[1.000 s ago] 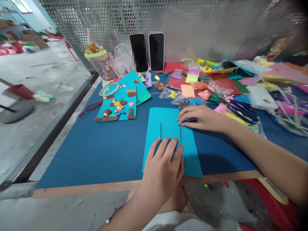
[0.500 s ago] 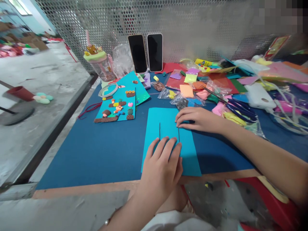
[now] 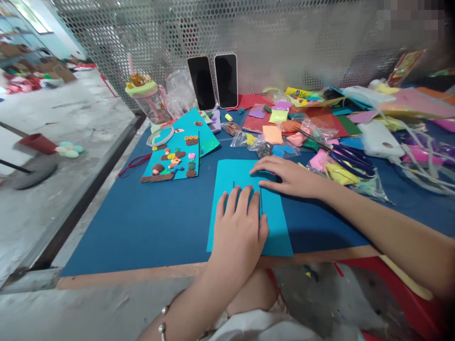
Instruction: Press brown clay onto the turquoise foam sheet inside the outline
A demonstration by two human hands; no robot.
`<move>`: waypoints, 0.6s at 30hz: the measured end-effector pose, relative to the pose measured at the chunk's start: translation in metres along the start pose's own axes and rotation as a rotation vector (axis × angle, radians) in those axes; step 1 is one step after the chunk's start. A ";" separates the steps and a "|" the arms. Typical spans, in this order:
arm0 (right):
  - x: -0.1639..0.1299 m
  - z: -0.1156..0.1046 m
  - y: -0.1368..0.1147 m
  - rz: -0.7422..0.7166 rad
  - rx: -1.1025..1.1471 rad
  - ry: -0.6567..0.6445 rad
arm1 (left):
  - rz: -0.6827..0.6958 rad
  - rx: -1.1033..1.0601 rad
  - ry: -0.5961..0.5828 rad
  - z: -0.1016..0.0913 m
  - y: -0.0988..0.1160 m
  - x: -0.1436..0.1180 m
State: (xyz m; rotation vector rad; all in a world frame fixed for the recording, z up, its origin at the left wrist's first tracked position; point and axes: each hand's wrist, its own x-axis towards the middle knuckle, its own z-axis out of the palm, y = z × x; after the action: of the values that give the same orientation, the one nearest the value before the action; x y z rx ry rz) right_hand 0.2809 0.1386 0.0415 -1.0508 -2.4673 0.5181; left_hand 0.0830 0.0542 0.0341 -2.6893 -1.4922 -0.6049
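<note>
A turquoise sheet of card (image 3: 277,237) lies near the front edge of the blue table. Two thin dark strips run lengthwise on it; the right strip (image 3: 261,201) shows between my hands, and most of the left one is covered by fingers. My left hand (image 3: 240,227) rests palm down on the sheet, fingers stretched out, over the left strip. Close to the top of the right strip is my right hand (image 3: 289,176), its thumb and fingers apart and touching the sheet, with nothing visible in them.
To the left lies a turquoise card (image 3: 170,166) decorated with clay figures, a roll of clear tape (image 3: 160,136) on it. Two phones (image 3: 226,80) lean on the perforated metal panel, beside a lidded cup (image 3: 151,102). Clay packets (image 3: 272,134) and dark-handled scissors (image 3: 350,161) lie right.
My left hand has flattened and moved slightly up the sheet over the left strip. My right hand's fingers have spread and shifted a little left. The camera view has shifted slightly.
</note>
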 end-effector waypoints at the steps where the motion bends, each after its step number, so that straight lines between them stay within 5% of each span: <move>1: 0.000 0.002 0.000 0.000 0.008 0.002 | -0.004 0.016 -0.004 0.002 0.002 0.002; 18: 0.004 0.008 0.007 -0.021 -0.015 0.033 | 0.014 0.021 0.001 -0.002 0.004 -0.006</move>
State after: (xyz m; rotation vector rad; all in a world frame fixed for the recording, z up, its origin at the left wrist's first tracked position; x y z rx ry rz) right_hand 0.2783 0.1447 0.0319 -1.0303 -2.4545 0.4730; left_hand 0.0827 0.0468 0.0342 -2.6809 -1.4694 -0.5866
